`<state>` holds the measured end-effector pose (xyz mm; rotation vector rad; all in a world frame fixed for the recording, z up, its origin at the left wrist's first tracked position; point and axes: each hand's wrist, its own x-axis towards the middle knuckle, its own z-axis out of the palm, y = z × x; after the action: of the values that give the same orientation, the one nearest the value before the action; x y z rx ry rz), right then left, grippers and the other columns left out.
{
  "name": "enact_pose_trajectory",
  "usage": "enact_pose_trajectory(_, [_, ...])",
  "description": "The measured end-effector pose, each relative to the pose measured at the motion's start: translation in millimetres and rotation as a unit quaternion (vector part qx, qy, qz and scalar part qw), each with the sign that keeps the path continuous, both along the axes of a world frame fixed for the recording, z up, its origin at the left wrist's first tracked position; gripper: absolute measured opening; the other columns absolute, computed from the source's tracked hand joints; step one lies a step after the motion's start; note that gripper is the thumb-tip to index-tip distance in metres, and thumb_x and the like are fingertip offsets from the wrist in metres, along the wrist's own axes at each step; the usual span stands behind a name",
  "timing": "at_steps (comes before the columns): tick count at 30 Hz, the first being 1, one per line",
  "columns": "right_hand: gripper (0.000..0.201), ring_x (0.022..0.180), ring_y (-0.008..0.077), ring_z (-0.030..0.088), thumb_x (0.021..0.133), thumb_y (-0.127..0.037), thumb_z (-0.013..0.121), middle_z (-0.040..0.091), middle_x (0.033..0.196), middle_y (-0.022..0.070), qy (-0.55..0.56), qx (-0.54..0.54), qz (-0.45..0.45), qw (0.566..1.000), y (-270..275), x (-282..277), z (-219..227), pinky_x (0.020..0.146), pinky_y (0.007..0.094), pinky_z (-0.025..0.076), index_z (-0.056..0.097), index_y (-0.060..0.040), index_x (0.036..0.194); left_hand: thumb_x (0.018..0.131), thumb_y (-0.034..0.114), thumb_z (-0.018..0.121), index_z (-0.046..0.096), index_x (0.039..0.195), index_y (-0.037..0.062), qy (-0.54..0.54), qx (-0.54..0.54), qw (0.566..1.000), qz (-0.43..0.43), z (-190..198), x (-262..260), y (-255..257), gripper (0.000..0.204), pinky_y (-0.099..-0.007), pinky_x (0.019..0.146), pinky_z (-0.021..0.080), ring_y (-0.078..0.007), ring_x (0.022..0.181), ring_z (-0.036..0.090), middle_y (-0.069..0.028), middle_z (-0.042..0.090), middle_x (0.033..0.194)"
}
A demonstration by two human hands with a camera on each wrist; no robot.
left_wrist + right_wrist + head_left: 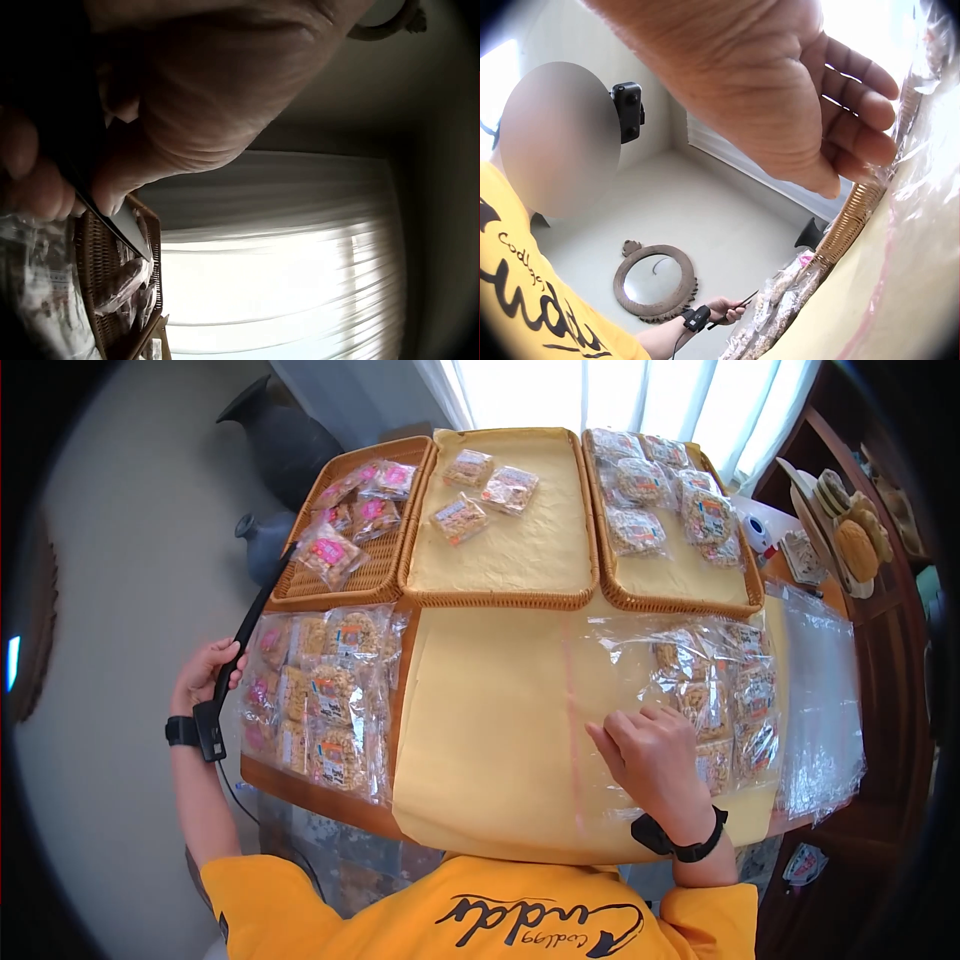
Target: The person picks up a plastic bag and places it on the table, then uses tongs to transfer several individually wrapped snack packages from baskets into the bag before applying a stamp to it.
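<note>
Yellow-orange short-sleeved T-shirt [400, 910], black wrist straps [703, 848]
Looping black script [540, 925] crosses the chest; a thin cable [238, 797] leaves the left strap [182, 731]; a boxy black camera [628, 112] sits at the head.

the person's head [560, 139] is blurred; small print on the packets [333, 695] cannot be read; the head view's top edge cuts off the curtain [680, 395].

Two hands [206, 676] [655, 758], one black bar [252, 622] and three wicker trays [500, 600] show, the middle holding three packets [511, 490].
</note>
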<state>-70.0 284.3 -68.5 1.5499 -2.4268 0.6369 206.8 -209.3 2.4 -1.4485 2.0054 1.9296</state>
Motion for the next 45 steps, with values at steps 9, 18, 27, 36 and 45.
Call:
enact_pose_trajectory(9, [0.03,0.05,0.024,0.055,0.081,-0.022,0.072,0.053,0.052,0.0054,0.01,-0.012,-0.002,1.0,0.8,1.9,-2.7,0.051,0.0359,0.043,0.052,-0.0111,0.062,0.096,0.02,0.057,0.057,0.098,0.0053,0.109,0.01,0.994,0.014,5.6,-6.6,56.3,0.015,-0.0209,0.05,0.044,-0.0083,0.054,0.053,-0.0006,0.06,0.072])
enact_pose_trajectory(18, [0.03,0.05,0.0237,0.055,0.081,-0.023,0.072,0.053,0.053,0.0052,0.01,-0.014,-0.001,1.0,2.2,1.1,-5.2,0.05,0.0362,0.042,0.052,-0.0108,0.062,0.095,0.02,0.059,0.059,0.1,0.0048,0.081,-0.108,0.991,-0.015,21.8,-31.0,77.2,0.015,-0.0191,0.051,0.045,-0.0047,0.055,0.054,0.0004,0.061,0.075])
enact_pose_trajectory(27, [0.03,0.052,0.0242,0.055,0.08,-0.022,0.073,0.054,0.053,0.0058,0.005,-0.006,0.003,1.0,1.7,0.0,-4.0,0.051,0.036,0.042,0.052,-0.0108,0.063,0.083,0.008,0.066,0.062,0.125,0.0071,-0.076,-0.593,0.781,-0.182,63.0,-29.4,122.7,0.042,-0.0289,0.068,0.047,-0.0158,0.075,0.06,-0.0062,0.066,0.09])
enact_pose_trajectory(36, [0.029,0.051,0.0247,0.055,0.08,-0.021,0.073,0.054,0.053,0.0061,-0.002,-0.019,0.002,1.0,3.9,1.1,-3.5,0.05,0.037,0.043,0.052,-0.011,0.062,0.079,0.01,0.07,0.062,0.126,0.0173,-0.246,-0.72,0.625,-0.176,55.3,-54.8,195.1,0.049,-0.0375,0.07,0.047,-0.0262,0.08,0.059,-0.0081,0.058,0.087])
enact_pose_trajectory(45, [0.028,0.052,0.0248,0.057,0.08,-0.022,0.073,0.054,0.053,0.0054,-0.001,-0.037,0.003,0.999,6.2,1.8,-5.9,0.051,0.0368,0.044,0.053,-0.0114,0.062,0.076,0.011,0.071,0.06,0.128,0.0191,-0.278,-0.766,0.547,-0.191,38.2,-74.4,188.9,0.053,-0.0369,0.072,0.05,-0.0262,0.084,0.06,-0.0064,0.056,0.089])
